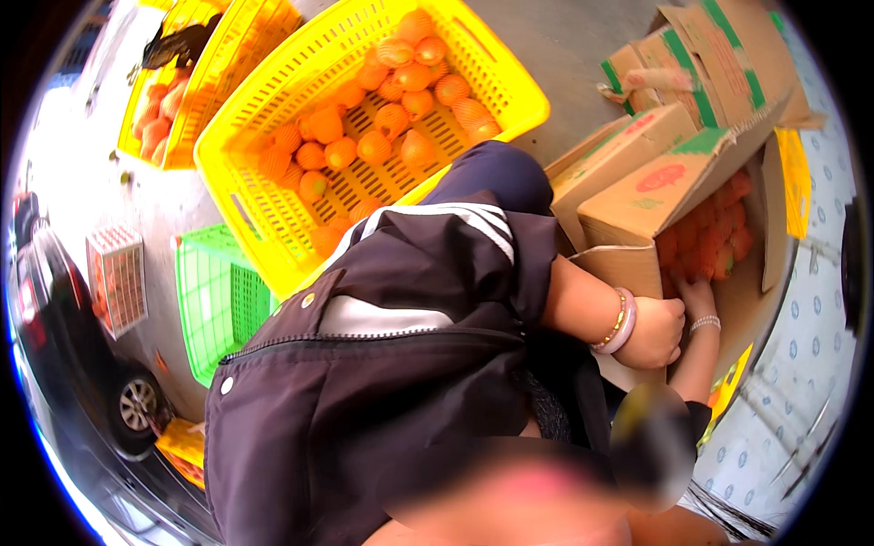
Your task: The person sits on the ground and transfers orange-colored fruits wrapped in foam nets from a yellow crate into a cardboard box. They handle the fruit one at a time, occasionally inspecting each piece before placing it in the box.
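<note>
My left hand [649, 336], with a pale bangle and a gold beaded bracelet at its wrist, is closed at the edge of an open cardboard carton [621, 269]. Its curled fingers appear to grip the cardboard wall. Deeper in the carton, my right hand [698, 298], wearing a beaded bracelet, reaches to the orange fruits [717, 228] in foam net sleeves. The fruits partly hide its fingertips, so whether it holds one is unclear. In front of my body is a large yellow plastic crate [225, 147] with many netted orange fruits [374, 148] spread over its slotted floor.
Flattened cartons [724, 61] lie at the upper right. Further yellow crates [246, 48] with fruit stand at the upper left. A green plastic crate [218, 300] sits beside the large yellow one. Further left are a packed box [117, 280] and a dark car [75, 355].
</note>
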Action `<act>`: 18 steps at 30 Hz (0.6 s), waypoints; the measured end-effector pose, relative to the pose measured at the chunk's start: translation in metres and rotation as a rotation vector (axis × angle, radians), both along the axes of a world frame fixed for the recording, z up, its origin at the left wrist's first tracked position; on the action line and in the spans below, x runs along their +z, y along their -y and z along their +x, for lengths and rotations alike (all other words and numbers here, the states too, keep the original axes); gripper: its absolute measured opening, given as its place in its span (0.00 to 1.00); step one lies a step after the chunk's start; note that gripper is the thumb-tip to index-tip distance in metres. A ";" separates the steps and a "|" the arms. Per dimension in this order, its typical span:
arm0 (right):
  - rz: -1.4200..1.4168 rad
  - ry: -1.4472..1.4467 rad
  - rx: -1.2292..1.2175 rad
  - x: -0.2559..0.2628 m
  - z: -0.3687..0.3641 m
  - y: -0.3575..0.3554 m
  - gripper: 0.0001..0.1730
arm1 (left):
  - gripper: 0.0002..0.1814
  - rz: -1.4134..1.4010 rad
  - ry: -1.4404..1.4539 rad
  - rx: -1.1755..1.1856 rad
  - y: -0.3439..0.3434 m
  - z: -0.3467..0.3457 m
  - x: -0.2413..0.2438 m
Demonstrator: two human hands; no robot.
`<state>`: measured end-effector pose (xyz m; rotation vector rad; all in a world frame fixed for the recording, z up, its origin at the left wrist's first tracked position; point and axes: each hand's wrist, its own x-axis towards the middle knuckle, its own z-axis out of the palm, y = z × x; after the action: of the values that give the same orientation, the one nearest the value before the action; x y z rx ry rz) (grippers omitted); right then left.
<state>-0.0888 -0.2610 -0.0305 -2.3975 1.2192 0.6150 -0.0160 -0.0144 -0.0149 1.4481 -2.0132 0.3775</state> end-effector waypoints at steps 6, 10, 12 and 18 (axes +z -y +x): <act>-0.026 0.325 0.052 0.040 -0.026 -0.024 0.35 | 0.16 -0.211 -0.337 -0.179 -0.074 0.069 0.016; 0.378 0.605 0.081 0.089 -0.040 -0.106 0.35 | 0.14 -0.376 -0.652 0.345 -0.173 0.157 -0.040; 0.403 0.634 0.160 0.093 -0.042 -0.153 0.39 | 0.14 -0.232 -0.679 0.793 -0.234 0.205 -0.111; -0.153 0.422 0.226 0.078 -0.027 -0.199 0.40 | 0.35 1.025 -0.678 1.440 -0.353 0.211 -0.306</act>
<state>-0.1154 -0.0621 0.0476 -2.6336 0.8500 0.0635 0.1946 0.3381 -0.3212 2.9103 -0.2385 -0.6562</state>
